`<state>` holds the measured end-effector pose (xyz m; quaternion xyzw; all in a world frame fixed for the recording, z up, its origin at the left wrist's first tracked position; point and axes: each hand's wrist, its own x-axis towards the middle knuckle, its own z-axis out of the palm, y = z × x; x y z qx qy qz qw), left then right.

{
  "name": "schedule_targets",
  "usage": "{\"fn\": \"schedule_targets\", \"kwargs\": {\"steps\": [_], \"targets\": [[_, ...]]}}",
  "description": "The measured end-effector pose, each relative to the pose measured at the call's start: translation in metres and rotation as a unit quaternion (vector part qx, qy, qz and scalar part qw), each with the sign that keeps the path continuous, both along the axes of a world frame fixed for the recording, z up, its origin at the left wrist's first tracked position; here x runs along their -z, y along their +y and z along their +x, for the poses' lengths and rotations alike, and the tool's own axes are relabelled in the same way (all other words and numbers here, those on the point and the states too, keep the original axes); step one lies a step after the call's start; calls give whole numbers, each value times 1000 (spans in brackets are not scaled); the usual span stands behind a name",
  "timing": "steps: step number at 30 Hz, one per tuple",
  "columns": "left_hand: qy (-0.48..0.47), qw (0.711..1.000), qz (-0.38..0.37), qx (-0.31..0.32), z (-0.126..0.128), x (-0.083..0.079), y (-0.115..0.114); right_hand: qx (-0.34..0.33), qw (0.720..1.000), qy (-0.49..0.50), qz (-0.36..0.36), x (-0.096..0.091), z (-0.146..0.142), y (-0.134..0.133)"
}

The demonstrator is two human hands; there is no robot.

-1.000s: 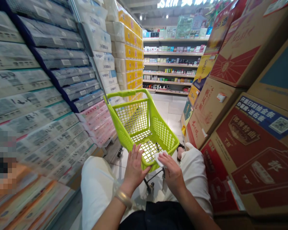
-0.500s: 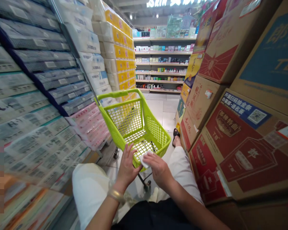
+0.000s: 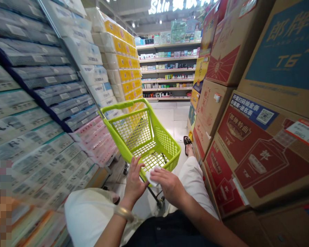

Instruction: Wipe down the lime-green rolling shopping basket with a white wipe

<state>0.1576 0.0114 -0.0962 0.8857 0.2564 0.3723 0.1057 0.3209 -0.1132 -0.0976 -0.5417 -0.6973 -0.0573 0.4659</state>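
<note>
A lime-green shopping cart with a perforated plastic basket stands in front of my knees, its near end close to my hands. My right hand is closed on a white wipe, cloth or paper I cannot tell, at the basket's near rim. Just to its left is my left hand, fingers bent and apart, holding nothing. The left fingertips are at the basket's near left edge; contact is unclear. The left thumb reaches toward the wipe. A gold-coloured bangle circles the left wrist.
Stacked cartons wall the right side. Tissue packs and wrapped paper bundles are piled on the left. Shelves of small packages cross the far end. My sandalled foot rests on the tiled floor beside the cart.
The view has shifted slightly, so the cart and shelves appear a little further left. My right hand, with the wipe, has moved slightly down and left; my left hand stays beside it.
</note>
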Motion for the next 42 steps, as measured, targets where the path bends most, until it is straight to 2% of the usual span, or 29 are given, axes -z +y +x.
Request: {"fn": "schedule_targets", "kwargs": {"steps": [5,7,10,12,16,18,20,22,24,25,29,30,31,35,36,37,41,42], "targets": [[2,1000,-9,-9,1,-2,-3,165,985,43,38,6,27,1],[1,1000,-13,-11,1,-3,-5,155,987,35,37,7,20,3],[1,1000,-15,-7,1,-3,-5,37,999,-16,23,7,-2,5],[4,1000,-15,-3,-1,-3,-5,12,1000,-18,16,6,-5,5],[10,1000,-22,-8,-2,-4,-5,141,988,45,38,10,20,4],[9,1000,-26,-11,-2,-4,-6,170,983,53,46,10,23,4],[7,999,-29,-10,-2,-4,-6,121,992,29,35,9,12,3],[5,999,-32,-4,-3,-4,-6,29,999,-11,17,8,-3,3],[6,999,-35,0,-5,-5,-6,-12,1000,-25,7,6,-9,3],[7,999,-37,0,-5,-6,-5,-1,1000,-18,7,6,-6,3],[9,999,-45,-5,-5,-6,-6,137,989,49,25,8,18,3],[7,999,-45,-7,-5,-6,-6,147,987,56,25,8,20,3],[6,999,-46,-8,-4,-6,-6,136,989,54,21,8,17,2],[3,999,-41,-4,-5,-5,-5,3,1000,3,-9,6,0,2],[3,999,-39,-2,-5,-5,-5,-3,1000,2,-11,6,1,1],[3,999,-38,-1,-6,-5,-5,13,1000,9,-7,6,6,1],[2,999,-41,-5,-6,-6,-6,157,985,63,34,9,30,1],[0,999,-41,-7,-6,-5,-7,170,982,67,38,9,30,1]]}}
